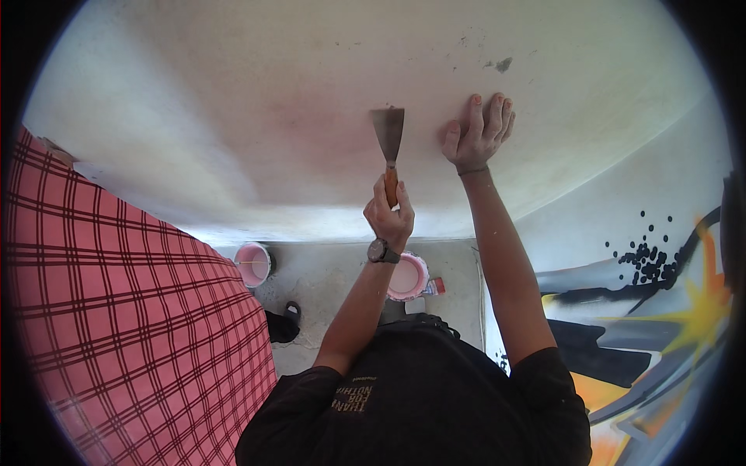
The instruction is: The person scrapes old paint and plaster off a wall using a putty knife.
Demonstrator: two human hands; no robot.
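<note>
My left hand (389,215) grips the wooden handle of a putty knife (389,131). The knife's wide metal blade points up, its edge at a pale plastered wall (245,70). A faint pinkish patch shows on the wall around and left of the blade, and the blade's left side looks blurred. To the right, my right hand (481,131) is spread against the wall with fingers apart and holds nothing. Above that hand the wall has a grey chipped spot (503,64) and small dark marks.
Below my left wrist a pink-rimmed bucket (407,276) stands on the concrete floor (326,265), a paintbrush (435,286) beside it. Another bucket (253,265) is by the wall. Pink checked cloth (134,279) hangs at left, near a sandalled foot (292,311). A painted mural wall (629,326) rises at right.
</note>
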